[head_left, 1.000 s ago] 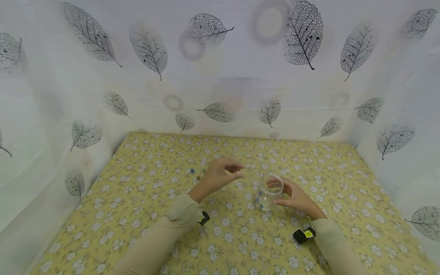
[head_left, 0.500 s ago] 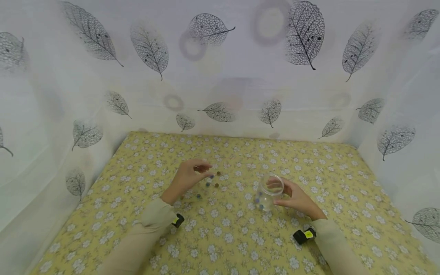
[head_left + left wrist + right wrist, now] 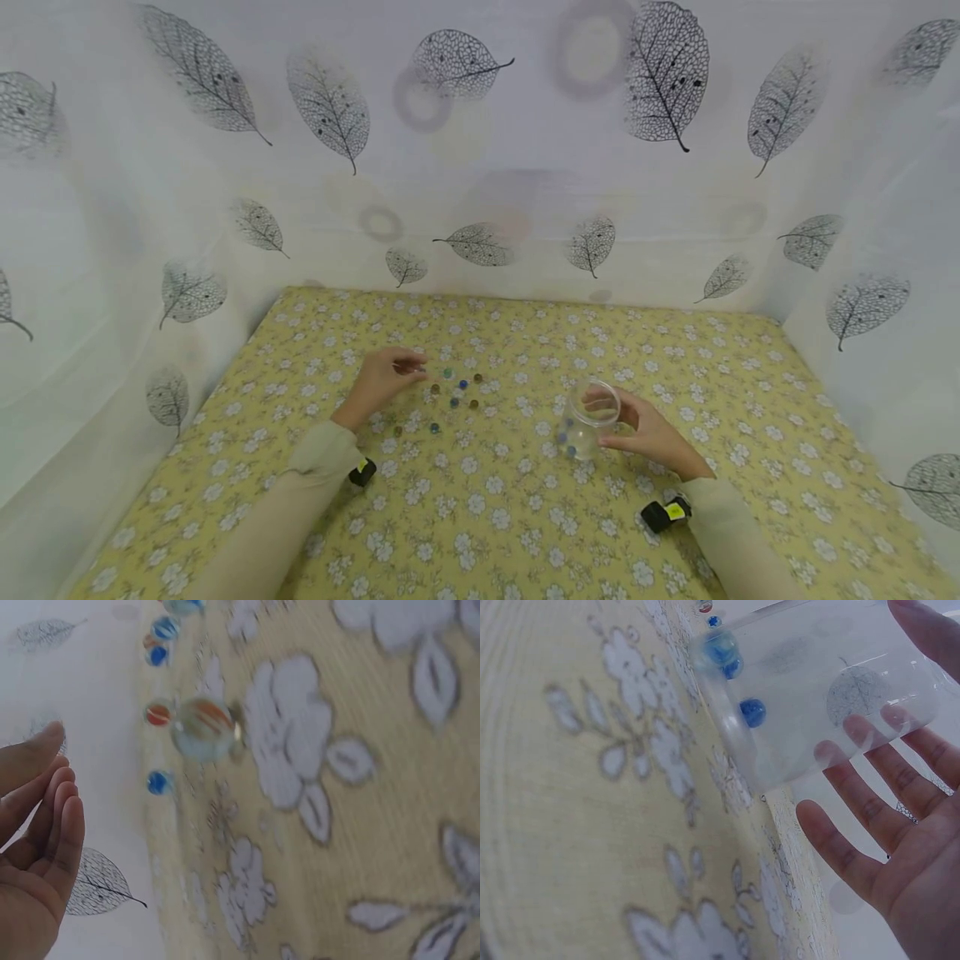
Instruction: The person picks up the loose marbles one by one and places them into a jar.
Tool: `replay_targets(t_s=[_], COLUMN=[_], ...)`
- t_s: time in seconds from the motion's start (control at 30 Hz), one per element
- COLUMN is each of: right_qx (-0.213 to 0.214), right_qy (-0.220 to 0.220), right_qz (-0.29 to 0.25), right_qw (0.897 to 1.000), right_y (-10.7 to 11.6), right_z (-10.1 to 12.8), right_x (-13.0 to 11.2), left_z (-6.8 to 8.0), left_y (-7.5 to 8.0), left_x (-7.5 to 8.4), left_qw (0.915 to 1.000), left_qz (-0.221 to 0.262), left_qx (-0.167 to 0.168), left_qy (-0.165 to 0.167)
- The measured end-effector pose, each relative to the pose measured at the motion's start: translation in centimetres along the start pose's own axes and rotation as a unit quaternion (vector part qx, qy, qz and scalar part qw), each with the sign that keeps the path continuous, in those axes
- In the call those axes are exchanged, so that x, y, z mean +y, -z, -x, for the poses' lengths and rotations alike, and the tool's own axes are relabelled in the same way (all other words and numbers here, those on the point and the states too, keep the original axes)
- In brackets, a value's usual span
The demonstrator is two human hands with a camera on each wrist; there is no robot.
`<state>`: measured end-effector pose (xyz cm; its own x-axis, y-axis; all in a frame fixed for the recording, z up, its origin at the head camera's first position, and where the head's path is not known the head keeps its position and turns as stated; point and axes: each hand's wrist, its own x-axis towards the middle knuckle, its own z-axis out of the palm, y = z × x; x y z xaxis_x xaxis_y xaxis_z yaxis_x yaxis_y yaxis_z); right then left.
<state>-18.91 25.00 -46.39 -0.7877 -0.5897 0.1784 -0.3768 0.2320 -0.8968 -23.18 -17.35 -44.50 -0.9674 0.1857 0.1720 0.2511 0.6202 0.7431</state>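
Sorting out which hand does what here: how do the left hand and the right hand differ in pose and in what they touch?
The left hand hovers with loosely curled fingers, holding nothing, beside small glass marbles scattered on the yellow flowered cloth. The right hand wraps its fingers around a clear plastic jar with a few marbles inside. The left hand sits farther from the person than the right. Both wear beige sleeves.

The jar [image 3: 587, 418] is clear and glossy – glass or plastic, it cannot be told – with smooth walls. The marbles [image 3: 454, 394] look like shiny glass, smooth, with coloured swirls inside. The tablecloth [image 3: 750, 400] is matt woven cloth with a fine ribbed weave – the curtain [image 3: 112, 208] around it thin, soft fabric
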Motion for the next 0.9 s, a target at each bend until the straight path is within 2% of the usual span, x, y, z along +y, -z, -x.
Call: replay_targets(t_s=[0.23, 0.37, 0.63, 0.9], right_qx=[0.0, 0.0, 0.002, 0.003], right_qy=[-0.004, -0.001, 0.001, 0.006], right_qz=[-0.003, 0.0, 0.004, 0.009], right_qw=[1.0, 1.0, 1.0, 1.0], right_y=[0.0, 0.0, 0.0, -0.1], right_z=[0.0, 0.0, -0.1, -0.1], right_x=[-0.1, -0.1, -0.1, -0.2], left_z=[-1.1, -1.6, -2.4, -3.1], left_y=[-0.1, -0.2, -0.4, -0.7], left_x=[-1.5, -1.7, -2.6, -3.4], left_qw=[0.9993, 0.9981, 0.9961, 0.9918], left_qz=[0.005, 0.009, 0.004, -0.016], left_qx=[-0.022, -0.043, -0.075, -0.099], left_qy=[0.031, 0.044, 0.047, 0.08])
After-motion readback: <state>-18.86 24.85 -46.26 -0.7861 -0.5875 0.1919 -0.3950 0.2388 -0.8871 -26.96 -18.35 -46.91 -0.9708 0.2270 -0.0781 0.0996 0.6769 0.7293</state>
